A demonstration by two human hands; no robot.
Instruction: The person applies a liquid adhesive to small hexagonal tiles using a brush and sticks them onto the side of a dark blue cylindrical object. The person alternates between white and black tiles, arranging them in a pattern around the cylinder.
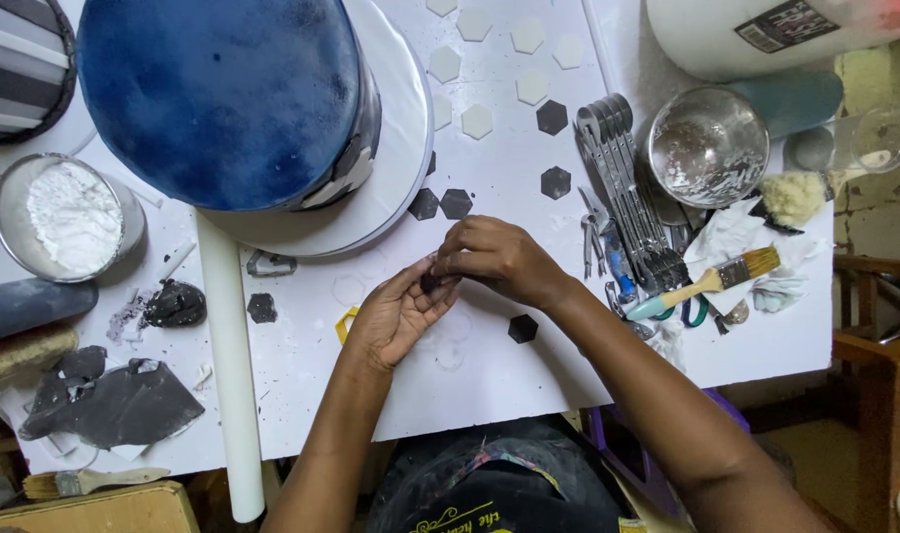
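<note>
A small dark piece [431, 283] sits pinched between both hands above the middle of the white surface [489, 375], mostly hidden by the fingers. The right hand [496, 259] has its grip closed on it from above, fingertips curled down; the left hand [398, 314] lies palm up beneath, its fingertips closed on the same piece.

Dark hexagons lie on the surface around the hands: one [523, 328] just below the right wrist, two [440, 203] side by side above the hands, two more [553, 148] higher up, and one [261, 307] to the left. Seven white hexagons [477, 121] show toward the top. A yellow cutter [345, 322] peeks out just beside the left hand.

Beyond them stands one tall blue cake [223, 94] on a white board [402, 128]. One white rolling pin [229, 365] runs down the left. One tin of white powder [67, 215] sits far left. To the right lie a row of metal tools [623, 188], one paintbrush [711, 281] and one glass bowl [707, 146].
</note>
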